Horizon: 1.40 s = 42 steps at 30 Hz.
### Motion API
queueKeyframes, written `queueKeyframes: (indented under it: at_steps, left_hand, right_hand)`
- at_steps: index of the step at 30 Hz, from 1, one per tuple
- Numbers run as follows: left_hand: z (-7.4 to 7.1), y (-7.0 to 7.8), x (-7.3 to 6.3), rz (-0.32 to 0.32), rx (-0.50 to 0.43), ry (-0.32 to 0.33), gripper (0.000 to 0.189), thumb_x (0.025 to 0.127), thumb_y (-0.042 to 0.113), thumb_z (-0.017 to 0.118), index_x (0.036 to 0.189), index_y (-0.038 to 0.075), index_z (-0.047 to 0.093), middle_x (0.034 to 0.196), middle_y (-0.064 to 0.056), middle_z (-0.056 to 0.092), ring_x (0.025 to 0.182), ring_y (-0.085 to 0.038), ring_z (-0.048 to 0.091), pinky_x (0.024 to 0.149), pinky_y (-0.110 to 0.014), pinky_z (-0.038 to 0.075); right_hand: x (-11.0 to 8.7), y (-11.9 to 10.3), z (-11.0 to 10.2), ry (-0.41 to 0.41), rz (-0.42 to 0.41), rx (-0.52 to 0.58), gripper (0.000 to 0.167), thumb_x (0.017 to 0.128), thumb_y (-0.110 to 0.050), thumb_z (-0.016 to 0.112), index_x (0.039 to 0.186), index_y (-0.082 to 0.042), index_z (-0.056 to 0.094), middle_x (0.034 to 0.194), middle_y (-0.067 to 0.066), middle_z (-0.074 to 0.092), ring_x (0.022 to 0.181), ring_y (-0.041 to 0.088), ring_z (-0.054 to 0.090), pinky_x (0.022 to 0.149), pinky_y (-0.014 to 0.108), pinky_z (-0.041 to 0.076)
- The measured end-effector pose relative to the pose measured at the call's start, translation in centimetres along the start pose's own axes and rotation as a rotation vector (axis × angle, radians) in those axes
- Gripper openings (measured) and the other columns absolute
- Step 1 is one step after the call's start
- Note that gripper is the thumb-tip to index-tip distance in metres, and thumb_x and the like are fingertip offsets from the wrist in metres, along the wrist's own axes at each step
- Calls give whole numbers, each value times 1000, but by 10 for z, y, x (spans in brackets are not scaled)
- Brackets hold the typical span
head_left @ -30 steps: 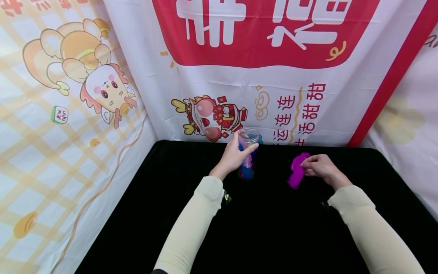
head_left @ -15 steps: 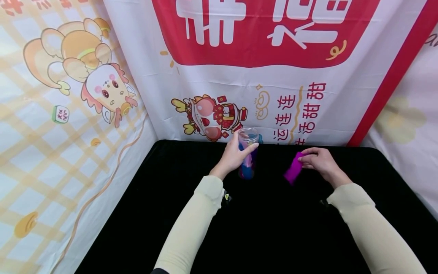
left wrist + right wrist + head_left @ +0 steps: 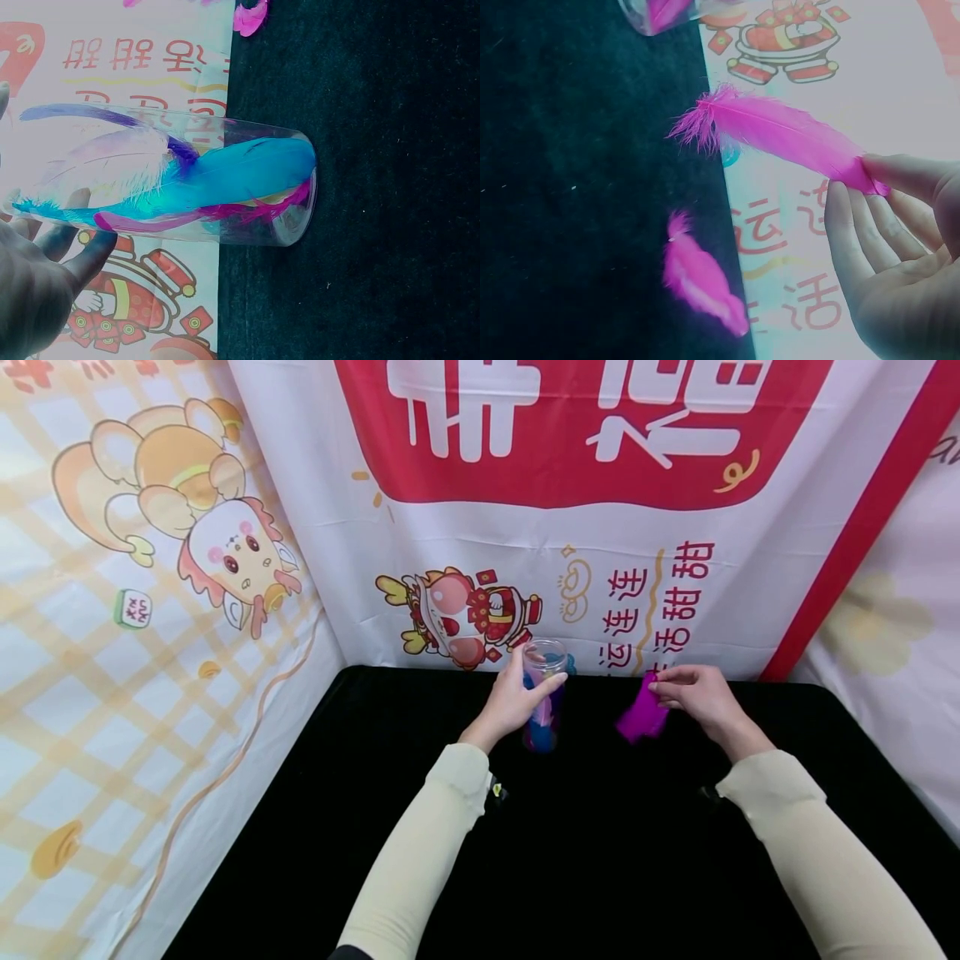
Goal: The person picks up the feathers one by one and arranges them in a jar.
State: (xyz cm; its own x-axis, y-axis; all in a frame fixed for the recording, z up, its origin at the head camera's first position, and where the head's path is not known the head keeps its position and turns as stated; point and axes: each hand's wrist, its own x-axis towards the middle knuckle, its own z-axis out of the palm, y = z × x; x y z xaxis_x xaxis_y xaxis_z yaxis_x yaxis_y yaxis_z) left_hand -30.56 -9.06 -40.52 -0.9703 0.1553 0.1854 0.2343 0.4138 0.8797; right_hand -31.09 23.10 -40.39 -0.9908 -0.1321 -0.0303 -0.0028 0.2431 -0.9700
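My left hand (image 3: 513, 700) grips a clear jar (image 3: 546, 648) near its open top, thumb on one side and fingers around the other. Inside the jar lie several feathers; the left wrist view shows a bright blue feather (image 3: 255, 169), a pale lilac one (image 3: 112, 161), dark purple and magenta. To the right of the jar, my right hand (image 3: 705, 697) pinches a magenta feather (image 3: 787, 135) by one end between thumb and fingertips, its fluffy end pointing towards the jar side. A second magenta feather (image 3: 701, 277) lies on the black cloth below it.
A black cloth-covered table (image 3: 600, 860) spreads under both arms. Right behind the jar and the hands hangs a white printed sheet (image 3: 300, 527) with red characters; a checked sheet (image 3: 112, 693) closes off the left side.
My right hand has moved up and away towards the back edge with the pinched magenta feather, whose angle has shifted. The left hand and jar stay in place.
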Motion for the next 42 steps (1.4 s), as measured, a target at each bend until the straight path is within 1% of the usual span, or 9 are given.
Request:
queueKeyframes:
  at_steps: [7,9,13,17,23,29,35,39,42]
  left_hand:
    - [0,0,1,2,1,0,85,92,59,70,157,22,29,148,-11,49,135,-29,50,113,-49,39]
    - [0,0,1,2,2,0,85,92,59,70,157,22,29,148,-11,50,135,-29,50,113,-49,39]
    - [0,-1,2,3,5,0,85,92,58,70,157,21,29,148,-11,49,136,-29,50,114,-49,39]
    - [0,-2,1,7,5,1,84,93,57,70,157,22,30,148,-11,49,136,-29,49,114,-49,39]
    - [1,-2,2,19,6,7,83,93,56,70,156,20,30,147,-10,50,137,-28,49,115,-49,38]
    - [1,-1,1,25,13,11,83,93,57,69,156,19,31,147,-10,50,137,-27,48,116,-48,37]
    - [1,0,1,28,21,17,83,93,54,71,156,19,30,148,-11,49,138,-27,48,116,-47,37]
    - [2,0,1,32,11,16,82,94,52,71,156,17,31,148,-11,49,137,-27,48,116,-48,37]
    - [2,0,1,33,3,11,81,94,51,71,156,18,31,147,-10,50,137,-27,48,116,-49,37]
  right_hand:
    - [0,-15,2,12,-9,-61,41,97,-15,72,126,12,60,86,-11,75,77,6,70,75,28,60]
    - [1,-18,2,10,-14,-72,40,97,-15,72,126,11,61,86,-10,75,77,7,70,72,27,59]
    - [2,-25,4,13,-35,-64,36,96,-14,73,121,11,63,86,-11,75,76,8,70,70,24,59]
    - [3,-32,8,21,-71,-48,32,95,-12,74,115,10,64,88,-10,75,75,8,70,72,25,60]
    - [6,-41,11,28,-109,-79,34,95,-15,75,117,10,64,87,-12,74,74,9,71,71,25,59]
    - [7,-51,15,55,-126,-87,30,94,-16,76,113,7,67,85,-11,74,74,11,71,69,25,59]
    - [6,-68,22,99,-212,-96,27,93,-16,78,107,5,70,81,-11,74,74,9,71,70,25,58]
    - [5,-81,27,106,-281,-85,24,92,-14,78,104,6,71,80,-8,75,73,11,71,69,23,57]
    - [5,-90,30,104,-309,-78,25,92,-14,78,105,7,70,81,-6,75,72,13,72,67,23,57]
